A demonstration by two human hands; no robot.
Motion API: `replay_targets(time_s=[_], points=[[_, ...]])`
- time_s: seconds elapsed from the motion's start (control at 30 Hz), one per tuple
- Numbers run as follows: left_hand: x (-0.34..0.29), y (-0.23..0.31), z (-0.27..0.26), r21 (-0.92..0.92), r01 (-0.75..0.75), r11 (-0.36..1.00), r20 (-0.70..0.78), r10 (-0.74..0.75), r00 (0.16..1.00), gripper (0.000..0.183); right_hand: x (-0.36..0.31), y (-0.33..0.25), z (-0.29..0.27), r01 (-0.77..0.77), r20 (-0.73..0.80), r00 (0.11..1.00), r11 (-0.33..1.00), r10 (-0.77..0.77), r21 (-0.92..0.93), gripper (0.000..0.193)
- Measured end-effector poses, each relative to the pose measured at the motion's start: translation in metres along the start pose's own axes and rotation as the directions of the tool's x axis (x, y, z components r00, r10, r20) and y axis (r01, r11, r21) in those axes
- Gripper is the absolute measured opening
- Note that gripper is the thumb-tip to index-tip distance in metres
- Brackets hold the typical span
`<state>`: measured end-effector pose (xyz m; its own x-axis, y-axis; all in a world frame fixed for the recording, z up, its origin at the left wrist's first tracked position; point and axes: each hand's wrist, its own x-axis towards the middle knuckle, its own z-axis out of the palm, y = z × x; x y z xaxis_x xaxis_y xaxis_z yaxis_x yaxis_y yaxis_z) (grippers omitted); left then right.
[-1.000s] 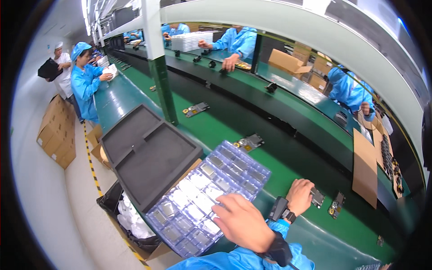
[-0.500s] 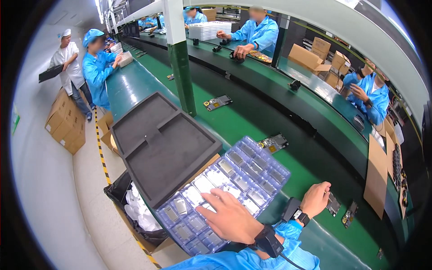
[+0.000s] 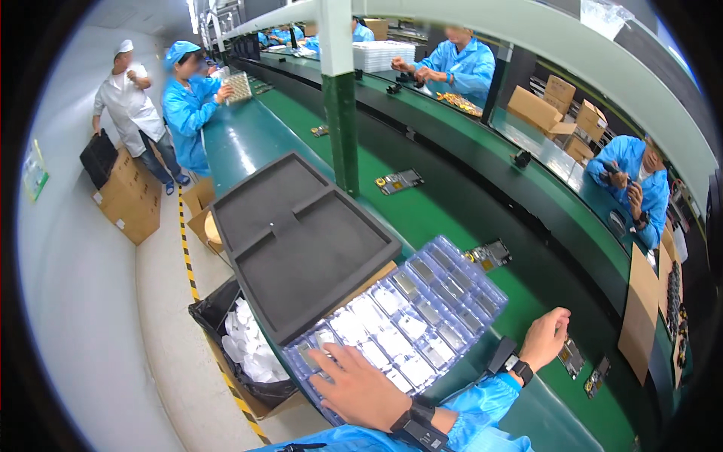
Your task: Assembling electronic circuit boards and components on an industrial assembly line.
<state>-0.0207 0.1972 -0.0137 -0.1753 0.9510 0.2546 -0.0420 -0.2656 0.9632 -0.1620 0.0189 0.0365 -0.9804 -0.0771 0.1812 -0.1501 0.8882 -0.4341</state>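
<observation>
Our left hand (image 3: pixel 361 386) lies open, fingers spread, over the near-left compartments of a clear bluish tray (image 3: pixel 495 303); whether its fingertips pinch anything there we cannot tell; thin metallic plates (image 3: pixel 405 283) lie in many of the compartments, and glare whitens the middle ones; our right hand (image 3: pixel 544 339) is half curled just beside a small circuit board (image 3: pixel 571 358) on the green belt (image 3: pixel 527 285), and we cannot tell whether it grips anything; a second board (image 3: pixel 597 378) lies to the right of that one; beyond the tray's left edge, a black foam tray (image 3: pixel 316 260) sits on the teal surface (image 3: pixel 237 147); below, to our left, a black-lined bin (image 3: pixel 202 310) holds crumpled white pieces (image 3: pixel 248 339); past the clear tray's far edge we see a third board (image 3: pixel 493 255), then a fourth (image 3: pixel 401 181) near a green-and-white post (image 3: pixel 343 128); farther off, we see co-workers in blue on both sides of the line, and one in white (image 3: pixel 134 105) by stacked cartons (image 3: pixel 135 203).
</observation>
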Motion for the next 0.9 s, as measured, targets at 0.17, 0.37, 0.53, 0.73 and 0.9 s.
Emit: replay_targets(time_s=[0.17,0.37,0.53,0.73,0.9], points=[[-0.005,0.0,-0.002,-0.079,0.023,0.997,0.001,-0.023,1.0,0.026,0.004,0.006,0.009,0.0,0.012,1.0,1.0,0.0,0.016,0.04],[-0.007,0.01,-0.004,-0.12,0.046,0.992,0.031,-0.043,0.999,0.025,0.003,0.008,0.01,-0.023,0.011,1.0,1.0,0.023,-0.004,0.046],[-0.006,-0.001,-0.003,-0.164,0.008,0.986,0.048,0.0,0.999,0.026,0.001,0.008,0.012,0.041,-0.095,0.995,0.999,-0.039,0.018,0.037],[0.0,-0.022,0.013,-0.036,0.073,0.997,-0.024,-0.074,0.997,0.025,-0.002,0.002,0.026,0.173,-0.224,0.945,0.946,-0.237,-0.273,0.014],[-0.002,-0.025,0.018,0.055,0.041,0.998,0.0,-0.041,0.999,0.024,-0.013,0.005,0.032,0.156,-0.217,0.954,0.96,-0.208,-0.234,0.012]])
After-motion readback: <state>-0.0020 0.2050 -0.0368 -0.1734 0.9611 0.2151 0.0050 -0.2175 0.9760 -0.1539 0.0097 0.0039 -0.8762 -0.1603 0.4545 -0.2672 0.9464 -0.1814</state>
